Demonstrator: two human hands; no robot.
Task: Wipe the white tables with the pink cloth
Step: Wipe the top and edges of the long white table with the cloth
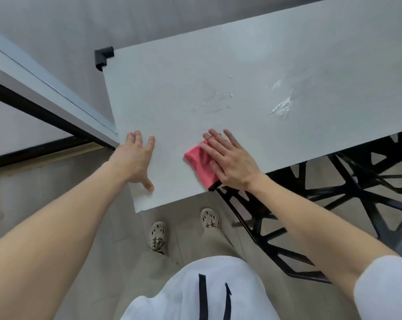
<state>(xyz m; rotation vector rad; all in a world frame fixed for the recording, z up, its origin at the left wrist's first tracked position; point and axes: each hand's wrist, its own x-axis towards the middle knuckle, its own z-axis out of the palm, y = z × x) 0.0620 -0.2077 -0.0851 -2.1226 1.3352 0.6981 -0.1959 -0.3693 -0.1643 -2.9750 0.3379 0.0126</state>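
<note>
Right fingers: the fingers [215,140] are straight and spread, pressed flat on top of the cloth; none curl round it.
Right hand: the right hand [232,162] lies palm down close to the near edge of the table, with its wrist past the edge.
Cloth: the pink cloth [199,161] is bunched under the right palm and fingers. Its left part shows, and a dark corner pokes out at the near edge.
Left fingers: the left hand's fingers are wide and straight, holding nothing, with the thumb splayed toward the near edge.
Left hand: the left hand [137,158] rests flat on the bare top near the left edge, well apart from the cloth. It looks like a brace.
Table: the white table [218,65] runs off to the far right, with a black corner guard [103,57] on its far left corner.
Wet patches: water drops [215,105] lie just beyond the cloth, and a wet smear [282,106] lies further right.
Under the table: a black frame [334,192] shows below it on the right.
Left of the table: 1 more pale surface [34,72] lies there; I cannot tell if it is another table.
Step in hand: wiping the near left part of this table, I judge.
Next move: push the cloth away through the drops, then right across the smear, keeping the palm pressed flat so the cloth does not slip out.
</note>
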